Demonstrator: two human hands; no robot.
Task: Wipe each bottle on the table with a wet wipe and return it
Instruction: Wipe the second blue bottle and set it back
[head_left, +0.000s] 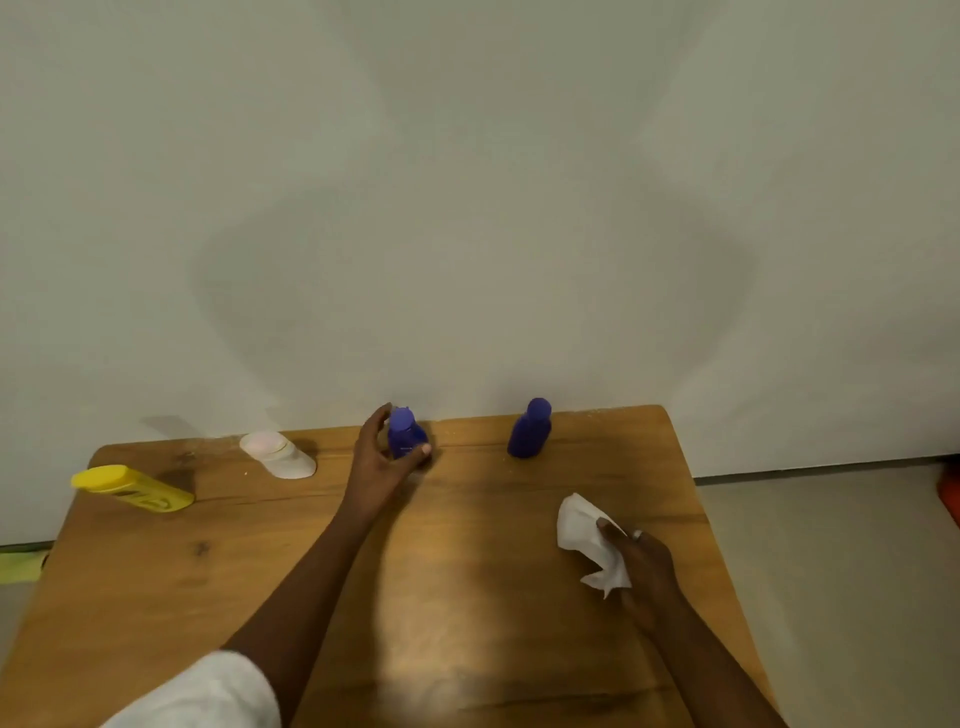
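At twelve o'clock on the tabletop (467, 597), the left hand (382, 457) curls its grip around the near blue bottle (405, 434), upright by the wall. The right hand (644, 564), at three o'clock, pinches the wipe (584, 530), likely kept ready for rubbing. Another blue bottle (530, 428) waits at one o'clock; a white bottle (278, 453) and yellow bottle (132, 487) stand toward ten.
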